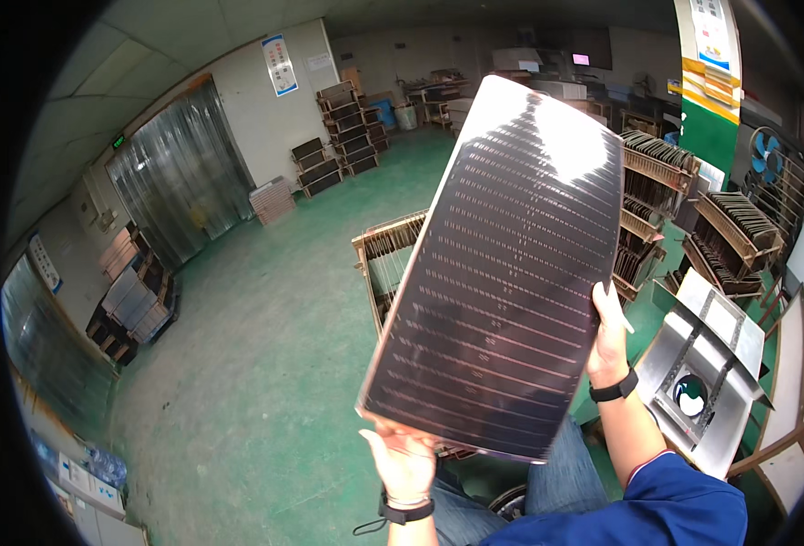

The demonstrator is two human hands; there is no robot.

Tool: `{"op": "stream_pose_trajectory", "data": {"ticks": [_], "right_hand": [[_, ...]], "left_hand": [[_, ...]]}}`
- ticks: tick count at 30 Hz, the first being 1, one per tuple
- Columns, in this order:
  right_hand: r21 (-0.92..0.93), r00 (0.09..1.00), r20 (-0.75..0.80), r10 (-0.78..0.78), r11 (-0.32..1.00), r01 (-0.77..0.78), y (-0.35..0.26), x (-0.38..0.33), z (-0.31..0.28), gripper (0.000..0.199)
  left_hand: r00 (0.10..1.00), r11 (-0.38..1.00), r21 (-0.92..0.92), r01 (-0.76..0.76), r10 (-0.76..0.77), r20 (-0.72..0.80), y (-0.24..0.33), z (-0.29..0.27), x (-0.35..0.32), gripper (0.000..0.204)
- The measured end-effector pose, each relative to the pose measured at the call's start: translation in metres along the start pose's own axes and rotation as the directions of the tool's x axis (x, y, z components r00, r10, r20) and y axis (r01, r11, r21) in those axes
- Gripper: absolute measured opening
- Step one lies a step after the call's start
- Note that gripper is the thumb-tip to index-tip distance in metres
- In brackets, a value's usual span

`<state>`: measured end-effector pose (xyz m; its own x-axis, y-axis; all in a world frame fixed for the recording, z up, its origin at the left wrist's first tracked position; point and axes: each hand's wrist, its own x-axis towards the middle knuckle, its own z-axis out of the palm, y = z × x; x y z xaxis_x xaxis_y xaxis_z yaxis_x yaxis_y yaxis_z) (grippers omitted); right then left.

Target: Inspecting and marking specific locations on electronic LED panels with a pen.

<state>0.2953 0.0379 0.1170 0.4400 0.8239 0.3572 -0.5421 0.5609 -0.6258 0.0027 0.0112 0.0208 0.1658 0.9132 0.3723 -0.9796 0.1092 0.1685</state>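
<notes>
A large dark, glossy rectangular panel (506, 300), marked with rows of fine light dashes, is held up tilted in front of me. Bright light glares off its far end. My left hand (404, 462) grips the near left corner from below, with its thumb by the edge and the other fingers partly hidden under the panel. Along the right edge, my right hand (609, 341) has its thumb on the rim while its remaining fingers go mostly behind. Both wrists wear black bands. The panel's underside is out of sight.
Partly behind the panel stands a slotted wooden rack (363, 250). To the right are more racks (661, 164) filled with upright sheets, and a silver metal bench (725, 414) with a round opening. Stacked crates (343, 132) line the far wall. A blue fan (766, 155) stands far right.
</notes>
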Motion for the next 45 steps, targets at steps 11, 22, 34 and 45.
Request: {"op": "stream_pose_trajectory", "data": {"ticks": [11,22,34,45], "right_hand": [[0.24,0.93,0.367,0.022,0.964,-0.117,-0.021,0.023,-0.082,0.044],[-0.068,1.0,-0.006,0.023,0.997,-0.023,-0.056,0.006,-0.132,0.04],[-0.583,0.961,0.066,0.268,0.792,-0.181,-0.071,-0.013,-0.104,0.034],[-0.602,0.985,0.124,0.124,0.798,-0.025,-0.079,-0.023,-0.086,0.031]], "left_hand": [[0.877,0.892,0.436,0.12,0.11,-0.468,-0.003,0.025,-0.015,0.045],[0.804,0.658,0.751,0.044,0.423,-0.418,0.072,-0.007,-0.032,0.027],[0.759,0.471,0.877,0.09,0.537,-0.367,0.107,-0.021,-0.054,0.022],[0.727,0.42,0.907,0.01,0.62,-0.295,0.114,-0.007,-0.056,0.027]]}}
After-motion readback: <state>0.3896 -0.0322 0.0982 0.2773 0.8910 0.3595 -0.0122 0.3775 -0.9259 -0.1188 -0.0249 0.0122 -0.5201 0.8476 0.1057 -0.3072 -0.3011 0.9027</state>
